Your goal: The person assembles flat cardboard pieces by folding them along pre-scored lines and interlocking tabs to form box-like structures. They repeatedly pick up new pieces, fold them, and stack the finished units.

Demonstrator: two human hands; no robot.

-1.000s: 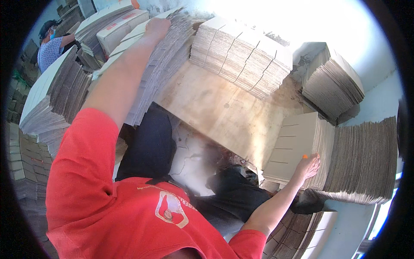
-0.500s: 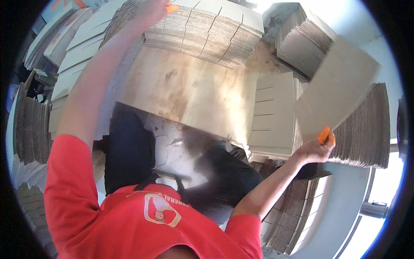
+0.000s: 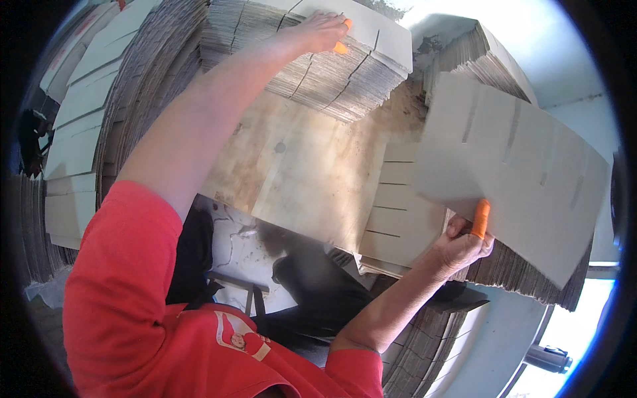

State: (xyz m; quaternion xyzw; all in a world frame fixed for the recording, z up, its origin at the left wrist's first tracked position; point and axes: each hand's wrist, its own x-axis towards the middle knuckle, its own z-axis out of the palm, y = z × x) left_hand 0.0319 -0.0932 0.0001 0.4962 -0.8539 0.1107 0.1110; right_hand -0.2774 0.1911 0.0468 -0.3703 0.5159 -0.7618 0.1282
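My right hand (image 3: 466, 249) pinches a slotted cardboard sheet (image 3: 511, 159) by its lower left edge, with an orange finger cover on one finger. The sheet is held up at a slant, over the stacks at the right. My left hand (image 3: 322, 33) reaches to the far stack of slotted cardboard (image 3: 378, 30) and rests on its top near the front edge. Orange covers show on two of its digits, which are spread apart. Below the held sheet, a lower stack of slotted cardboard (image 3: 395, 222) lies at the right of the wooden board.
The wooden board (image 3: 292, 159) spreads between the stacks in front of me. Tall cardboard stacks (image 3: 79, 132) line the left side. Another stack (image 3: 471, 56) stands at the far right, and more cardboard (image 3: 424, 338) sits low beside my right arm. A metal cylinder (image 3: 549, 358) is at the right edge.
My left hand has moved right along the far stack. The sheet in my right hand has turned, and its slits now show. The whole view has shifted somewhat.
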